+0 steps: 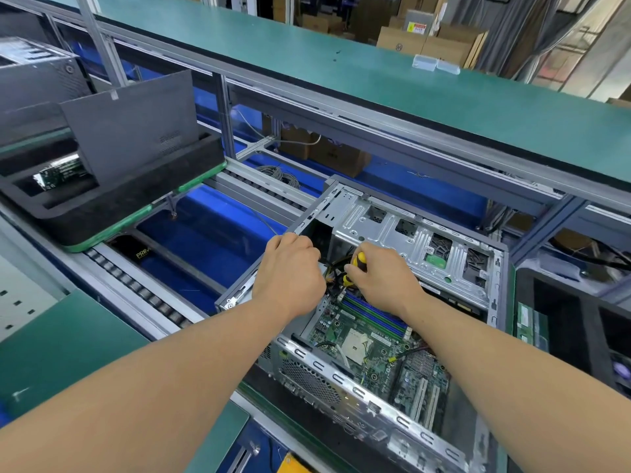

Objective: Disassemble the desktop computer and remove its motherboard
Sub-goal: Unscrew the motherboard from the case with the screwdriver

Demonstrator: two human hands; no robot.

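Observation:
An open desktop computer case [327, 373] lies on its side on the conveyor line. Inside it sits the green motherboard [379, 353] with blue memory slots and a bare processor socket. My right hand [382, 278] grips a yellow-and-black screwdriver [355, 266], its tip pointing down at the board's far corner among yellow and black cables. My left hand [290, 268] reaches into the case beside it with curled fingers over the case's left edge; what its fingertips touch is hidden. The silver drive cage [403, 233] stands behind both hands.
A black foam tray [102, 206] on a green pallet carries a grey side panel [133, 131] at the left. A second foam tray [563, 312] with memory sticks lies at the right. A green shelf [341, 73] runs overhead; rollers border the blue conveyor gap.

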